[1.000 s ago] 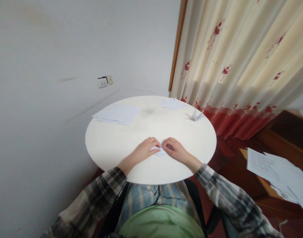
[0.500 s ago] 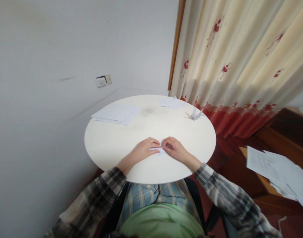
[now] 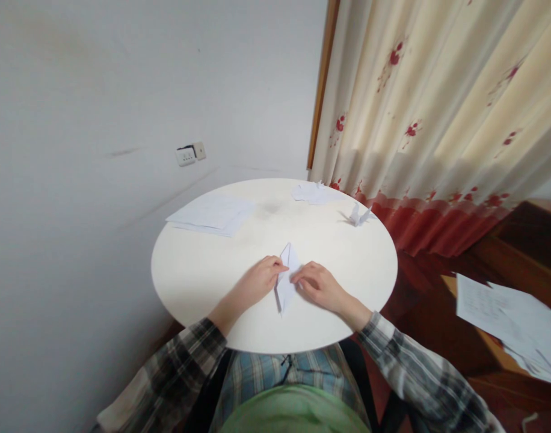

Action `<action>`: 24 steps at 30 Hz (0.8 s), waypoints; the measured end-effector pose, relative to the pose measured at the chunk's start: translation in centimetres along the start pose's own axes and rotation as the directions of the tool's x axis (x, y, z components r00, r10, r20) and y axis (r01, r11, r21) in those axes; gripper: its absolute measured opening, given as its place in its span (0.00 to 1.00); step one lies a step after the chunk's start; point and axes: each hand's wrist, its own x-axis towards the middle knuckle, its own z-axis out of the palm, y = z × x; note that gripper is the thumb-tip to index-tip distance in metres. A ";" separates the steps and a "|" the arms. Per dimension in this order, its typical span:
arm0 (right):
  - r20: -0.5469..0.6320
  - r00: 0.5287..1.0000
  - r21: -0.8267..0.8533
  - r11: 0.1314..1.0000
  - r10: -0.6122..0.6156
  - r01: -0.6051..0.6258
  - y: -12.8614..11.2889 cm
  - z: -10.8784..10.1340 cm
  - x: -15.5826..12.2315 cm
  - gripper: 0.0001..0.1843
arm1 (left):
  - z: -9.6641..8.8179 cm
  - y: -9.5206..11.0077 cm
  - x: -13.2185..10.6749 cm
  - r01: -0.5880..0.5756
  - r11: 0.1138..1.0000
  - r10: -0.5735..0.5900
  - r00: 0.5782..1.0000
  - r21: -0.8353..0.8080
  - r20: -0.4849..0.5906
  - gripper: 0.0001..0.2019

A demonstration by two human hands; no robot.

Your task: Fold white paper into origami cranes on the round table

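Observation:
A narrow, diamond-shaped piece of folded white paper [image 3: 284, 293] lies near the front middle of the round white table [image 3: 189, 270], its long points facing away from me and toward me. At its left edge, my left hand [image 3: 261, 276] is closed, pinching the paper between thumb and fingers. My right hand [image 3: 321, 284] has curled fingers gripping the opposite edge. Fingertips cover parts of both edges. Farther back on the right stands a folded white paper crane [image 3: 357, 216].
Large white sheets [image 3: 212, 210] are stacked at the table's back left. Smaller paper pieces [image 3: 314, 193] lie at the back right. A wall is close on the left, and a curtain [image 3: 420, 120] hangs behind. Loose papers [image 3: 501, 313] rest on brown furniture to the right.
The folded paper was mostly hidden under my hands; now its long diamond shape shows between them. My hands have moved apart slightly, and the camera view has tilted a little.

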 end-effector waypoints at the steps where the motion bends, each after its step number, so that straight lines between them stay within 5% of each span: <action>1: 0.002 1.000 0.001 1.000 -0.003 0.003 0.0 0.0 0.0 0.10 | -0.1 0.1 0.0 0.005 1.000 -0.005 1.000 -0.008 -0.002 0.14; 18: -0.078 0.996 -0.104 0.993 0.039 -0.047 1.2 0.6 -0.2 0.08 | -0.5 -0.1 -0.4 0.018 0.998 -0.022 0.997 0.058 0.073 0.20; 24: -0.041 0.999 -0.232 0.973 -0.015 0.005 1.0 0.6 -0.1 0.09 | -0.2 -0.5 -0.2 -0.001 0.999 0.001 1.000 0.032 0.010 0.16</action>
